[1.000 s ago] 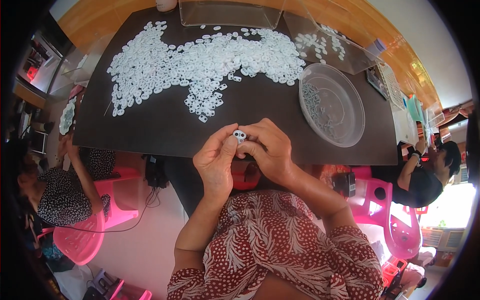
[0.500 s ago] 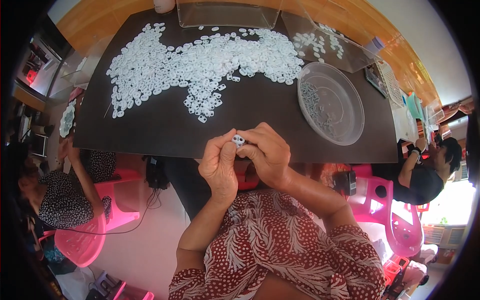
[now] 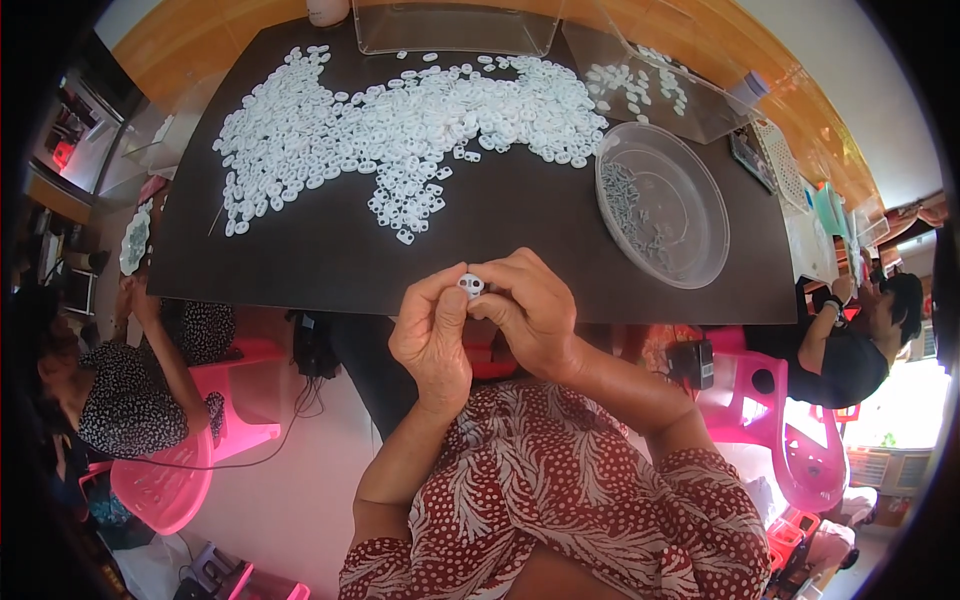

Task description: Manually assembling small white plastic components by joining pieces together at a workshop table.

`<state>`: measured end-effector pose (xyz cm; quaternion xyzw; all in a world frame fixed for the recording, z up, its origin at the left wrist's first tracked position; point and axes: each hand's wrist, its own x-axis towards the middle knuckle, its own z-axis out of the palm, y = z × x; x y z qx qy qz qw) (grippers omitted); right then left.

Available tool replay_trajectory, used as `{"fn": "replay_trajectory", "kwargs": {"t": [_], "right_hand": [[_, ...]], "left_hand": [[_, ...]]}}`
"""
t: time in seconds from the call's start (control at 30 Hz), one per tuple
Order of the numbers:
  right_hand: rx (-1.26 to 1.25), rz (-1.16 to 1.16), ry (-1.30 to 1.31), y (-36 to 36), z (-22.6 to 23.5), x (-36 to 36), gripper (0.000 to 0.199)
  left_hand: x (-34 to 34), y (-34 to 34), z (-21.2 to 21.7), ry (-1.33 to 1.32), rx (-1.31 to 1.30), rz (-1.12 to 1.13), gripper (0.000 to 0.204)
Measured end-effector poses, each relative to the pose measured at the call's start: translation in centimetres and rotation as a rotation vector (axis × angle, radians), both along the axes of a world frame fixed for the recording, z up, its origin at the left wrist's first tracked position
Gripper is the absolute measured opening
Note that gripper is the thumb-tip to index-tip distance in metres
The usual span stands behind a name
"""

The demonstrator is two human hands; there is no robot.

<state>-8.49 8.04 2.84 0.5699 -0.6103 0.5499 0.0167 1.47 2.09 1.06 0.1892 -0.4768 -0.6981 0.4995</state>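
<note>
Between my fingertips, just above the table's near edge, is a small white plastic piece with dark holes [image 3: 471, 286]. My left hand [image 3: 434, 335] pinches it from the left with thumb and forefinger. From the other side my right hand [image 3: 530, 308] grips it too, its fingers curled. Beyond my hands spreads a wide heap of small white oval plastic pieces [image 3: 400, 130]. A smaller cluster of white two-holed pieces [image 3: 403, 205] juts from it toward me. To the right stands a round clear plastic tub [image 3: 690, 225] with many small grey pieces [image 3: 625, 200] in it.
Clear plastic bins [image 3: 455, 48] stand along the far edge of the dark table [image 3: 300, 265]. More white pieces [image 3: 640, 85] lie near the right-hand bin. A phone [image 3: 752, 160] rests at the right edge. People sit on both sides, by pink chairs [image 3: 165, 480].
Both hands have shifted slightly left with the white piece, which has turned a little between the fingers. The heap and tub stay in place.
</note>
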Motion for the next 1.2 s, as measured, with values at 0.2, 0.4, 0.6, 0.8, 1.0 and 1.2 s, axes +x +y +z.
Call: {"fn": "replay_trajectory", "kwargs": {"t": [0.2, 0.4, 0.6, 0.8, 1.0, 1.2], "right_hand": [[-0.039, -0.028, 0.033, -0.2, 0.0, 0.4, 0.024], [-0.149, -0.079, 0.113, -0.5, -0.8, 0.6, 0.024], [-0.184, -0.069, 0.166, -0.6, -1.1, 0.9, 0.021], [-0.217, -0.081, 0.193, -0.9, -1.2, 1.1, 0.020], [-0.218, -0.076, 0.175, -1.4, -1.5, 1.1, 0.017], [-0.197, -0.073, 0.178, -1.2, -1.7, 1.1, 0.016]], "left_hand": [[-0.1, 0.2, -0.4, -0.031, -0.024, 0.019, 0.021], [-0.2, 0.9, -0.7, -0.072, -0.113, 0.073, 0.023], [-0.4, 1.0, -1.7, -0.074, -0.233, 0.149, 0.023], [-0.4, 1.2, -1.2, -0.098, -0.272, 0.193, 0.023], [-0.7, 1.3, -1.0, -0.123, -0.220, 0.227, 0.021], [-0.7, 1.5, -1.0, -0.160, -0.248, 0.249, 0.021]]}}
